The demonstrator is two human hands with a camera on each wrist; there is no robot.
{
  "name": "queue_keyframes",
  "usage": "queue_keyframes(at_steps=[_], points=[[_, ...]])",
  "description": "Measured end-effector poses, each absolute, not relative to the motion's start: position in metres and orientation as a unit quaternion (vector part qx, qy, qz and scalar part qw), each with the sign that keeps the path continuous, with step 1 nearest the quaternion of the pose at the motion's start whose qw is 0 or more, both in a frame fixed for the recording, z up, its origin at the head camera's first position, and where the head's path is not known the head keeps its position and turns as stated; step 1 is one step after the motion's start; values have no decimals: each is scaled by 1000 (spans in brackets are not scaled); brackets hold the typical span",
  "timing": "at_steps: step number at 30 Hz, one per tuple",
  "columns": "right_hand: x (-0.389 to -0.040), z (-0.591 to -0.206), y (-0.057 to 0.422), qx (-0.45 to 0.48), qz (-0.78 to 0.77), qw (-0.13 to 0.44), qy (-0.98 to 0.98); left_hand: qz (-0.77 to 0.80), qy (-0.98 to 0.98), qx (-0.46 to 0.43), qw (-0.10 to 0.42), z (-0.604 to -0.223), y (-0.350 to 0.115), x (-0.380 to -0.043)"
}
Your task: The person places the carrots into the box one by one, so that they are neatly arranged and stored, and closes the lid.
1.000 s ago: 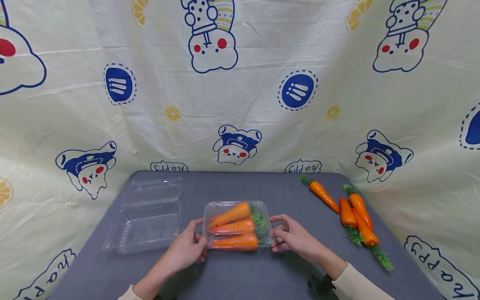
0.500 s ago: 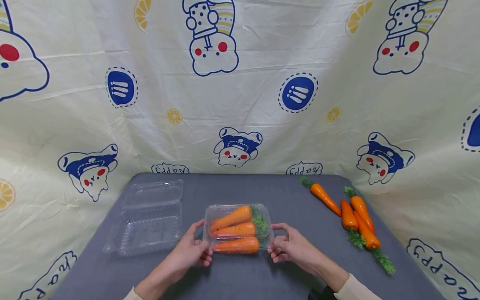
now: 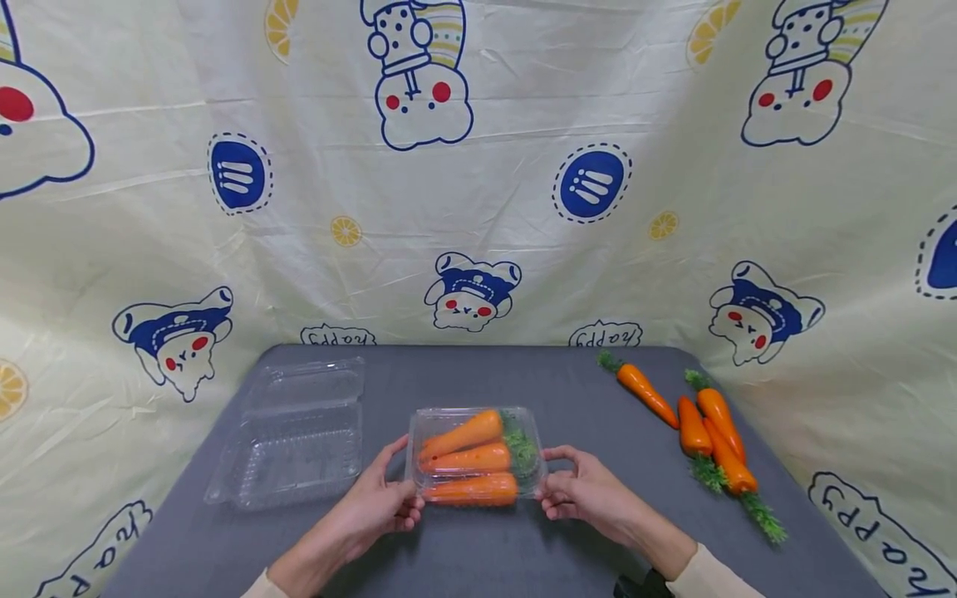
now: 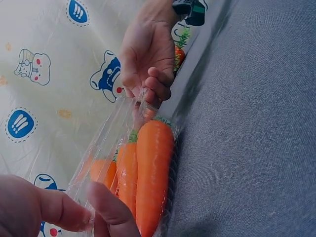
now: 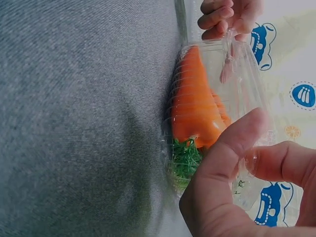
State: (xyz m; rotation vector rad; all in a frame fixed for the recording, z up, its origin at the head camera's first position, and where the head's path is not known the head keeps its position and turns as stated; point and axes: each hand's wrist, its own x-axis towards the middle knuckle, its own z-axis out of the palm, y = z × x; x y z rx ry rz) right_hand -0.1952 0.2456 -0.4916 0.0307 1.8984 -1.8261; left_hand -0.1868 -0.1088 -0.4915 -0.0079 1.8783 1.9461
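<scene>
A clear plastic clamshell box with its lid down sits mid-table. Inside lie three orange carrots, their green tops toward the right. My left hand pinches the left edge of the box at its front corner between thumb and finger. At the opposite end, my right hand pinches the right edge the same way. In the left wrist view, the left thumb lies against the rim. The right wrist view shows the right thumb beside the rim, over part of the carrots.
To the left, another clear clamshell box lies with its lid folded back. Several loose carrots lie along the right side of the grey table. A patterned cloth hangs behind the table's far edge.
Both hands have moved inward at the front corners of the box, and their fingers have closed on its edges. The box has stayed in about the same place.
</scene>
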Motion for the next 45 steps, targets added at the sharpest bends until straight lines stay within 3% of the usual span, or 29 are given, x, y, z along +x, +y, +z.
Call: queue_keyframes(at_steps=[20,34,38,43,45], points=[[-192,-484,246,73,-679,281,674,698,682,-28,215,-490,-106,-182],[-190,-479,255,66,-664,254,700,705,669,-12,236,-491,-101,-181],[-187,-472,251,20,-551,155,820,718,656,-2,233,-492,-95,-182],[-173,-466,232,-78,-325,-77,939,728,651,-5,215,-494,-86,-181],[-167,-468,223,-120,-255,-141,949,731,650,-6,210,-495,-82,-182]])
